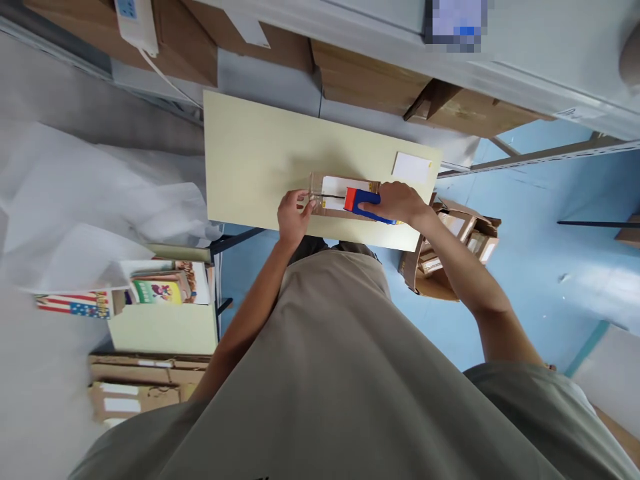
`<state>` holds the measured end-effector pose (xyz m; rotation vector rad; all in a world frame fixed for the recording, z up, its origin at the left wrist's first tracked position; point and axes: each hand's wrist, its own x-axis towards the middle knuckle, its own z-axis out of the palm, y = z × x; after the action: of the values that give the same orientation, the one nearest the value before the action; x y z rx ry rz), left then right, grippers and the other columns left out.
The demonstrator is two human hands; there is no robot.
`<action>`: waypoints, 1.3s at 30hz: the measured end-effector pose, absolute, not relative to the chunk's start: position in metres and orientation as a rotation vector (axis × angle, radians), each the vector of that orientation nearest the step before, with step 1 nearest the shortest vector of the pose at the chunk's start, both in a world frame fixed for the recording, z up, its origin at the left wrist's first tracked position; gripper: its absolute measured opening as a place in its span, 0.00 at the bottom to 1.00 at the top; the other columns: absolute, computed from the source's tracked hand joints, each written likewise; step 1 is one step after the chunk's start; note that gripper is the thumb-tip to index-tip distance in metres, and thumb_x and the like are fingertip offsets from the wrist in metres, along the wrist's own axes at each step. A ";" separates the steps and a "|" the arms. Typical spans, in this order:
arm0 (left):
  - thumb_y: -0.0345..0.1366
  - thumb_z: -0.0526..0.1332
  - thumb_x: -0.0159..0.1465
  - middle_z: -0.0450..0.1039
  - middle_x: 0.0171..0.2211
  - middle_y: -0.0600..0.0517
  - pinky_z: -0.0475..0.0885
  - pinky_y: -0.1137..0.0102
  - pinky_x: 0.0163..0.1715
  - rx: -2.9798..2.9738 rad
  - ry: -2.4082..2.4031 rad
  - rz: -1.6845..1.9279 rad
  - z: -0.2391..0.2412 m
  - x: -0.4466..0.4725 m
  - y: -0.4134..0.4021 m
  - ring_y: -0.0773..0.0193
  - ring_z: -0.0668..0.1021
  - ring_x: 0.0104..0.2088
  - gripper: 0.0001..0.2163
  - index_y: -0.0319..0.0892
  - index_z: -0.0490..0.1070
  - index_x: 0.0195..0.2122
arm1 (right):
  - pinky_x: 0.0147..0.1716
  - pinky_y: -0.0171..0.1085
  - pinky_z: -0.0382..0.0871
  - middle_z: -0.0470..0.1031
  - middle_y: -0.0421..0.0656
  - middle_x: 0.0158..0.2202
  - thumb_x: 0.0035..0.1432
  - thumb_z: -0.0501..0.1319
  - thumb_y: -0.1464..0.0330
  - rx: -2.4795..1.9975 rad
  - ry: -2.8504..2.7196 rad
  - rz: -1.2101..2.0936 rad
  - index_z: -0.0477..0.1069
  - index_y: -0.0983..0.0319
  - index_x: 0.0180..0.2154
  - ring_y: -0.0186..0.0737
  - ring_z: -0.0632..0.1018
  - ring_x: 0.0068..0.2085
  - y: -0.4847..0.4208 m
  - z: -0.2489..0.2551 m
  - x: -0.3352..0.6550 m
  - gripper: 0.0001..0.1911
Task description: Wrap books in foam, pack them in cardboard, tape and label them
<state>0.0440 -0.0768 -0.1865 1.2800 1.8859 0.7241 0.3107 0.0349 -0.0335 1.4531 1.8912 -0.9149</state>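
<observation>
A small cardboard box (333,212) with a white label lies on the pale yellow table (250,160), close to its front edge. Clear plastic or tape shows at the box's left end. There my left hand (293,217) grips it, with thumb and fingertips curled against that end. In my right hand (401,200) is a blue and red handheld tool (364,202), its kind unclear, held over the right part of the box. A thin dark line runs from its red front leftward across the label to my left fingertips. My right fingers are wrapped round the blue body.
A white card (411,167) lies at the table's right end. On the floor to the right, an open carton (437,288) holds several small boxes. White sheeting (100,200) and a stand with books (160,291) are at left. A shelf edge (380,33) crosses above the table.
</observation>
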 end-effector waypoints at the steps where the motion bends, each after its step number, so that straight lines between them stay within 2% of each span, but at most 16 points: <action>1: 0.40 0.69 0.71 0.82 0.55 0.44 0.82 0.60 0.52 1.296 1.904 0.705 -0.187 0.043 -0.078 0.51 0.83 0.54 0.10 0.48 0.77 0.52 | 0.48 0.46 0.76 0.86 0.61 0.47 0.71 0.64 0.43 1.454 1.891 -0.920 0.79 0.66 0.59 0.62 0.85 0.51 0.034 -0.034 0.310 0.34; 7: 0.45 0.69 0.74 0.85 0.52 0.45 0.82 0.64 0.49 1.317 1.901 0.738 -0.200 0.037 -0.089 0.57 0.87 0.43 0.11 0.46 0.81 0.52 | 0.50 0.47 0.76 0.86 0.61 0.48 0.72 0.64 0.43 1.450 1.883 -0.955 0.77 0.66 0.61 0.63 0.85 0.53 0.030 -0.034 0.309 0.35; 13: 0.59 0.68 0.73 0.83 0.53 0.43 0.85 0.63 0.50 1.334 1.786 0.857 -0.214 0.035 -0.098 0.57 0.88 0.45 0.24 0.44 0.82 0.57 | 0.52 0.48 0.77 0.85 0.62 0.53 0.73 0.63 0.46 1.460 1.863 -0.942 0.73 0.68 0.65 0.64 0.84 0.56 0.027 -0.036 0.307 0.35; 17: 0.63 0.70 0.69 0.80 0.55 0.42 0.86 0.63 0.52 1.330 1.695 0.882 -0.216 0.037 -0.101 0.55 0.88 0.49 0.31 0.43 0.81 0.62 | 0.53 0.50 0.77 0.84 0.65 0.56 0.75 0.63 0.47 1.473 1.834 -0.890 0.75 0.70 0.63 0.66 0.84 0.58 0.026 -0.041 0.302 0.34; 21: 0.63 0.68 0.72 0.82 0.47 0.44 0.85 0.64 0.50 1.341 1.725 0.871 -0.216 0.036 -0.100 0.56 0.88 0.46 0.29 0.43 0.83 0.59 | 0.53 0.50 0.77 0.84 0.65 0.55 0.74 0.63 0.47 1.494 1.816 -0.893 0.74 0.71 0.63 0.66 0.84 0.57 0.026 -0.044 0.298 0.35; 25: 0.61 0.69 0.72 0.83 0.44 0.45 0.83 0.65 0.49 1.339 1.766 0.826 -0.213 0.035 -0.096 0.56 0.87 0.43 0.26 0.44 0.86 0.56 | 0.52 0.48 0.77 0.85 0.63 0.52 0.73 0.63 0.47 1.503 1.813 -0.899 0.75 0.69 0.62 0.65 0.84 0.56 0.028 -0.042 0.300 0.34; 29: 0.56 0.71 0.72 0.85 0.41 0.46 0.81 0.64 0.49 1.333 1.816 0.788 -0.208 0.036 -0.094 0.56 0.86 0.42 0.20 0.44 0.88 0.50 | 0.53 0.49 0.77 0.86 0.62 0.51 0.72 0.65 0.46 1.554 1.808 -0.891 0.73 0.69 0.65 0.65 0.85 0.55 0.027 -0.044 0.301 0.36; 35: 0.50 0.73 0.70 0.86 0.41 0.46 0.82 0.63 0.49 1.288 1.856 0.712 -0.196 0.037 -0.091 0.56 0.86 0.41 0.14 0.44 0.85 0.41 | 0.51 0.49 0.76 0.85 0.62 0.54 0.72 0.65 0.48 1.535 1.795 -0.923 0.73 0.69 0.66 0.63 0.84 0.56 0.032 -0.051 0.299 0.36; 39: 0.51 0.74 0.67 0.85 0.48 0.44 0.82 0.64 0.46 1.239 1.902 0.718 -0.190 0.042 -0.080 0.55 0.86 0.47 0.16 0.44 0.83 0.46 | 0.51 0.48 0.75 0.85 0.60 0.56 0.72 0.66 0.49 1.512 1.795 -0.976 0.75 0.67 0.65 0.61 0.84 0.55 0.038 -0.053 0.302 0.33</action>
<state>0.0421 -0.0800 -0.1904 1.2395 1.9016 0.7184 0.3016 0.0383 -0.0533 1.5115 1.7949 -0.9759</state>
